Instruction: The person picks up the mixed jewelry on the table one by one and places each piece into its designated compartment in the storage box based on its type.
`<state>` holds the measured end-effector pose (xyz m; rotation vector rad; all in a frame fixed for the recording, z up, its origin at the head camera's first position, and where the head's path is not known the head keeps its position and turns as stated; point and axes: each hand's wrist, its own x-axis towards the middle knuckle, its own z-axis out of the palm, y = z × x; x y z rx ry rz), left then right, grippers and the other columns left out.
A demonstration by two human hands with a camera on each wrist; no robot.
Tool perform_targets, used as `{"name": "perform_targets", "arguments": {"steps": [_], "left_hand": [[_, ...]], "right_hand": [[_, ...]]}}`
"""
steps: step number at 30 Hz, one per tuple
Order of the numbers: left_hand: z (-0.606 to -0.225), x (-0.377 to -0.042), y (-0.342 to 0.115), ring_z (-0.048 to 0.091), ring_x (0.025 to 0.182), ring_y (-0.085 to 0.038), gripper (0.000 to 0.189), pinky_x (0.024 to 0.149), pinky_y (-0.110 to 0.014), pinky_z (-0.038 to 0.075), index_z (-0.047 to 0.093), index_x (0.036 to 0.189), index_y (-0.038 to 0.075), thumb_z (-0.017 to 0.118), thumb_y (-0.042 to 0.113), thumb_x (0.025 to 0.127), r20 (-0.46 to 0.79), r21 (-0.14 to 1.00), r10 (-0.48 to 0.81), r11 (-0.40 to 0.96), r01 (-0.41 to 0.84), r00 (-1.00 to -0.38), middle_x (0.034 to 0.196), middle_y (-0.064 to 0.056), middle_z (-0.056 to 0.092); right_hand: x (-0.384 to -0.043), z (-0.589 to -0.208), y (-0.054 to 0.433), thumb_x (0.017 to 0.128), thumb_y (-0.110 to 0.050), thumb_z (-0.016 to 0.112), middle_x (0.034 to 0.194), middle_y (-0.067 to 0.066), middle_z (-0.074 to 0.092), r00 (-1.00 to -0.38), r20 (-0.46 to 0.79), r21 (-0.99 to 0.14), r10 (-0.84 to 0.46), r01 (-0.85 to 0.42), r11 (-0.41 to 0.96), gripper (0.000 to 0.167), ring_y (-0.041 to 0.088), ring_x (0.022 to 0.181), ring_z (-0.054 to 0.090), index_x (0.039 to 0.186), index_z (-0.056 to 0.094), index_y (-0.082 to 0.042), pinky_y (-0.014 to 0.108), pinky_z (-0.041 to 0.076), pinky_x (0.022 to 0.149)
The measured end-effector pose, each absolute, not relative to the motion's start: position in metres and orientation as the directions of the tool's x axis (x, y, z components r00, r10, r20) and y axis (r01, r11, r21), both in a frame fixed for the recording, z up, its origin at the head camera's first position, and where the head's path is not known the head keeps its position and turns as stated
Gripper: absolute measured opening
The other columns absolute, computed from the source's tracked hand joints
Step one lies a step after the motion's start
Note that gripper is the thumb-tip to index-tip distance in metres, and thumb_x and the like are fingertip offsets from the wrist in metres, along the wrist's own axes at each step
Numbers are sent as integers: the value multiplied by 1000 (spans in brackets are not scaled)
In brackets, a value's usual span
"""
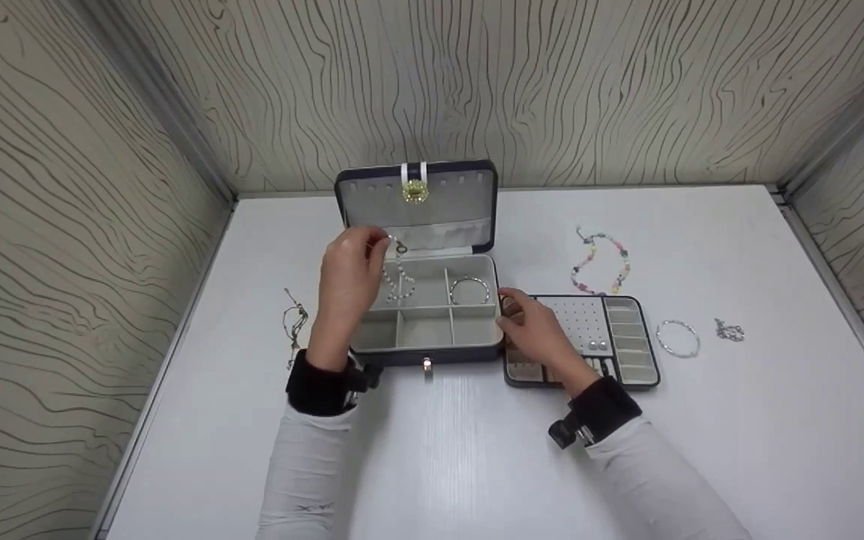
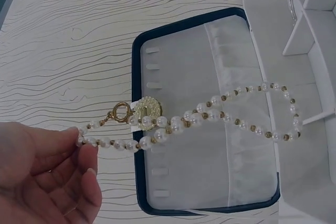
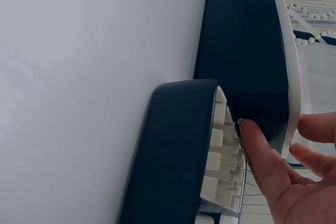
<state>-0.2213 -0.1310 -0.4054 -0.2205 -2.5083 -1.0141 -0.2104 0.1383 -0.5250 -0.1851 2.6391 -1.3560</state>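
Pearl strand [image 2: 177, 126] in the pinching grip of the left hand [image 1: 346, 281], dangling over the 10 o'clock compartments of the open jewelry box [image 1: 469, 356], right hand [image 1: 537, 328] grasping that box's 3 o'clock wall, divided tray [image 1: 580, 321] beside it at 4 o'clock
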Motion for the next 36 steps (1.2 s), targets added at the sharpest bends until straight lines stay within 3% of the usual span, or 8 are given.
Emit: {"name": "perform_targets", "arguments": {"steps": [10, 17, 26, 36], "left_hand": [[-418, -234, -117, 65, 79, -17, 9, 70, -29, 53, 70, 96, 0, 64, 6, 95, 377, 671, 45, 675, 306, -925, 90, -9, 68], [-432, -246, -109, 65, 82, -17, 9, 71, -29, 54, 69, 97, 0, 63, 6, 95, 317, 674, 71, 684, 277, -946, 92, -9, 67], [-449, -256, -106, 65, 84, -20, 7, 72, -32, 53, 69, 95, 1, 63, 5, 94, 251, 656, 86, 717, 235, -964, 92, -10, 67], [-477, -259, -104, 66, 80, -20, 8, 70, -33, 54, 77, 88, 5, 70, 2, 85, 196, 496, 119, 844, 203, -973, 87, -8, 68]], "right_hand": [[-217, -525, 142, 96, -10, 60, 115, 17, 63, -967, -168, -806, -194, 22, 592, 53, 30, 105, 63, 147, 46, -11, 37, 55, 77], [-216, -524, 141, 96, -12, 59, 116, 15, 63, -967, -171, -795, -191, 21, 606, 53, 29, 106, 62, 148, 46, -13, 39, 53, 82], [-215, -525, 139, 98, -10, 58, 120, 16, 60, -959, -206, -814, -195, 58, 578, 53, 25, 98, 62, 149, 44, -14, 30, 56, 66], [-215, -523, 137, 97, -10, 59, 116, 16, 62, -963, -184, -799, -199, 28, 601, 52, 25, 94, 63, 147, 45, -12, 32, 55, 68]]}}
